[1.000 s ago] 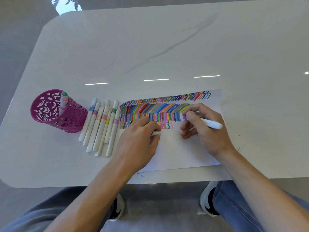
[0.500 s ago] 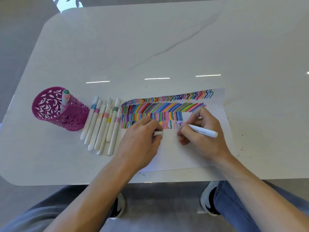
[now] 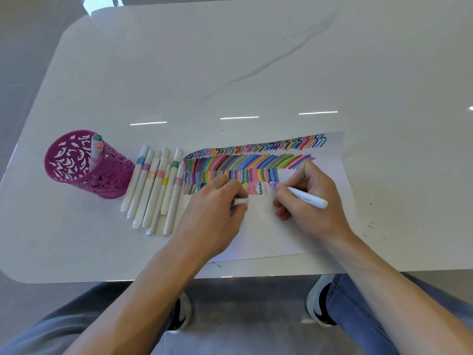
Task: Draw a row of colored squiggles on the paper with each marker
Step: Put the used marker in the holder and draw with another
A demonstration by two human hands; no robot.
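From the head camera, the lower part of the frame is taken up by two bare forearms that run out of the bottom edge. The left hand lies knuckles-up on the paper at centre frame and hides part of the lowest coloured rows beneath it. It is curled closed around a small white cap, of which only the end shows past the fingers at the hand's right side. The right hand, just right of centre, pinches a white marker in a writing grip. The marker's purple tip touches the paper at the right end of the bottom row of squiggles, just up and left of the fingertips; the barrel angles down to the right over the hand.

The paper carries four coloured rows, the bottom one short and partly covered. Its near edge is hidden by the arms.

To the left of the paper lies a row of loose markers, side by side and touching; seven or so can be counted, though the overlapping ones make the number uncertain. At left of frame a magenta perforated cup stands on the white table, holding two markers, one green-capped and one salmon-capped. Small ink specks dot the table at the right. Two shoes show under the table edge at the bottom.
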